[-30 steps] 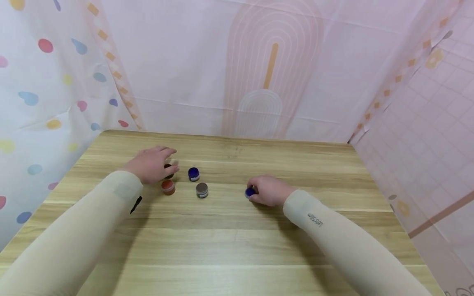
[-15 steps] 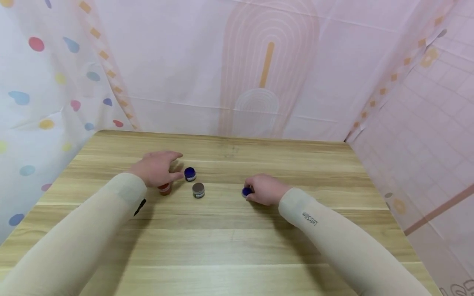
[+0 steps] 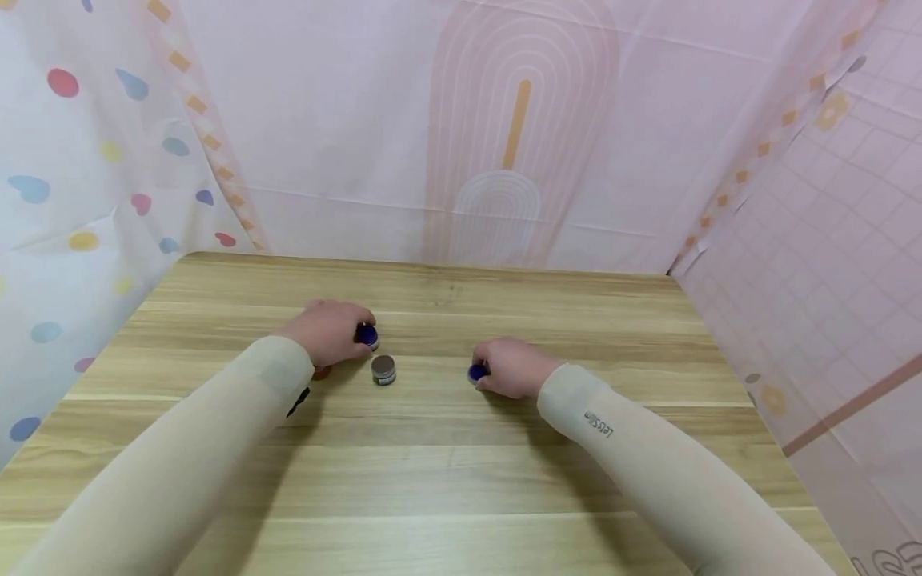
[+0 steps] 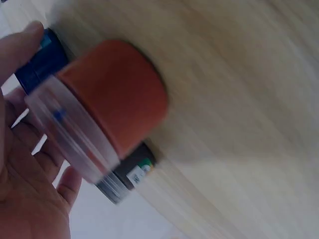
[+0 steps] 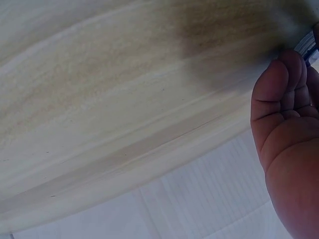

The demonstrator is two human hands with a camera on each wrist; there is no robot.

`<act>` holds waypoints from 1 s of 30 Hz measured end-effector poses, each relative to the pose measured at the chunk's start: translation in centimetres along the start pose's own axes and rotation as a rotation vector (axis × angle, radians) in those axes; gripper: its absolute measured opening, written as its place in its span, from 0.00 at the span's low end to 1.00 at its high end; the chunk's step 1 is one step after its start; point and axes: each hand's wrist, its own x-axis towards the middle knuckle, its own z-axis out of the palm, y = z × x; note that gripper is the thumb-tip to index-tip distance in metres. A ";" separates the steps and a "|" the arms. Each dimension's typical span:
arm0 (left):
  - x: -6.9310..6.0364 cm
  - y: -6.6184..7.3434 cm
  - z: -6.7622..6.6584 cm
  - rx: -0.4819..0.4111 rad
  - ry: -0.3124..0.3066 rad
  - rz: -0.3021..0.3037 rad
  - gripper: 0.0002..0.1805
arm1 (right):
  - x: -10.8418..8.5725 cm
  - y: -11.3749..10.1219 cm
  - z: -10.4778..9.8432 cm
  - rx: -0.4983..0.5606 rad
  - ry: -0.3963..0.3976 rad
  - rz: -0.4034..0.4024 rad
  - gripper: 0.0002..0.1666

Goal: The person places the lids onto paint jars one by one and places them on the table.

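Note:
In the head view my left hand (image 3: 330, 330) has its thumb and fingers around a blue-lidded paint jar (image 3: 368, 335) standing on the wooden table. My right hand (image 3: 515, 368) pinches a second small blue paint jar (image 3: 477, 374); only its edge (image 5: 308, 46) shows in the right wrist view. A brown paint jar (image 3: 384, 369) stands just right of the left hand. Beneath the left wrist is an orange-red paint jar (image 4: 114, 94) with a clear lid, mostly covered in the head view. Behind it, a dark paint jar (image 4: 134, 169) shows only in the left wrist view.
The wooden table (image 3: 432, 472) is bounded at the back by a pink patterned cloth (image 3: 346, 160). A dotted cloth (image 3: 65, 200) hangs at the left and a checked cloth (image 3: 850, 280) at the right.
My left hand has moved right from over the dark jar, past the orange-red jar, and closed around the blue jar. The right hand keeps its hold on the other blue jar. The head view shifted slightly.

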 end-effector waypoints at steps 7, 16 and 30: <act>0.8 0.3 0.3 0.026 -0.025 -0.011 0.13 | -0.2 -0.4 -0.2 -0.023 -0.008 0.018 0.16; 1.2 0.9 -0.3 0.015 -0.035 -0.030 0.11 | -0.3 -1.0 -0.4 -0.050 -0.004 0.037 0.13; 1.2 1.1 -0.3 0.038 -0.025 -0.030 0.12 | -0.2 -1.0 -0.4 -0.057 0.014 0.059 0.10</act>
